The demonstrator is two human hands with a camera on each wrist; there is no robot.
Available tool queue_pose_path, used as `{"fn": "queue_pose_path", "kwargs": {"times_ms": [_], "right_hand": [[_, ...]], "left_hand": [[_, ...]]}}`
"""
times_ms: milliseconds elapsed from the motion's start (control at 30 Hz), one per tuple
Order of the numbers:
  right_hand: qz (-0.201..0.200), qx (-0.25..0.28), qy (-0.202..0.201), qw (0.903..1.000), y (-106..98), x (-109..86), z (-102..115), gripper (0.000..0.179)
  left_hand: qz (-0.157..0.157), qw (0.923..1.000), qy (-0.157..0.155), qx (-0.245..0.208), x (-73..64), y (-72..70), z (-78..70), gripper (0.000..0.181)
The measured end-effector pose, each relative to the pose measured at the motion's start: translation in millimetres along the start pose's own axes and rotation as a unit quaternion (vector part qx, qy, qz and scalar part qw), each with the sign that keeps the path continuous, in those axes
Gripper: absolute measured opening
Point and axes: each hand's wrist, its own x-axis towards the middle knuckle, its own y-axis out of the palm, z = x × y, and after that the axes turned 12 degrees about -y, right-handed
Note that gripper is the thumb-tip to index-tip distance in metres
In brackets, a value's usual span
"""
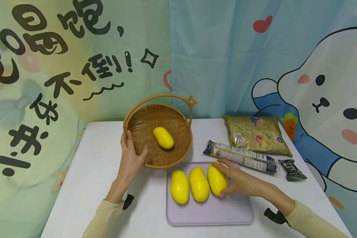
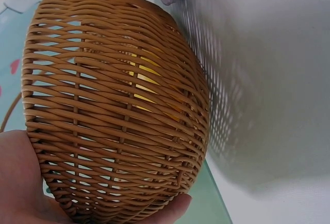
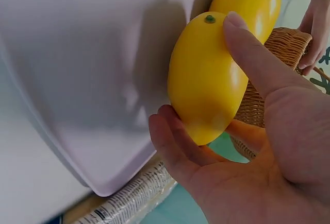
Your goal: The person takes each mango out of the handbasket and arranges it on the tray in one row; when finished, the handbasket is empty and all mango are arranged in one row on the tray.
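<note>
My left hand (image 1: 132, 158) grips the left side of a brown wicker basket (image 1: 178, 124), which is tilted so its inside faces me. One yellow mango (image 1: 163, 138) lies in the basket; in the left wrist view, bits of yellow show through the weave. On a pale purple tray (image 1: 208, 215), three more mangoes stand side by side: a left mango (image 1: 179, 187), a middle mango (image 1: 199, 184) and a right mango (image 1: 216, 180). Thumb and fingers of my right hand (image 1: 241, 180) hold the right mango at its two ends, with its stem spot (image 3: 210, 19) near the thumb.
Behind the tray's right corner lies a long wrapped packet (image 1: 241, 157). A gold bag (image 1: 256, 134) rests farther back, and a small black packet (image 1: 293, 170) sits at the right on the white table (image 1: 101, 148). A printed curtain (image 1: 208, 59) hangs behind the table.
</note>
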Motion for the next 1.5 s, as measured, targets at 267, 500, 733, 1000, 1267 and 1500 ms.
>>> {"fn": "queue_pose_path", "kwargs": {"times_ms": [267,500,733,1000,1267,1500], "right_hand": [[0.002,0.006,-0.002,1.0000,5.5,-1.1,-1.8,0.103],[-0.003,0.008,-0.004,1.0000,8.3,-2.4,-1.9,0.103],[-0.007,0.011,0.001,0.9999,9.7,-3.0,-3.3,0.104],[-0.010,0.007,-0.003,0.9999,9.4,-4.2,-3.0,0.104],[-0.013,0.006,-0.004,0.9999,7.8,-4.8,-2.4,0.104],[-0.021,0.009,0.025,0.9994,4.4,-4.6,-2.5,0.106]], "left_hand": [[-0.002,1.0000,0.002,0.000,0.8,0.2,-0.9,0.097],[-0.004,1.0000,0.004,0.002,0.9,-0.1,-0.6,0.097],[-0.003,1.0000,0.003,0.001,0.7,-0.5,-0.8,0.098],[-0.002,1.0000,0.001,-0.001,0.5,-0.9,-1.2,0.098],[0.000,1.0000,-0.001,-0.001,1.1,-0.8,-0.8,0.098],[-0.005,1.0000,0.002,-0.001,0.8,0.0,-0.9,0.097]]}}
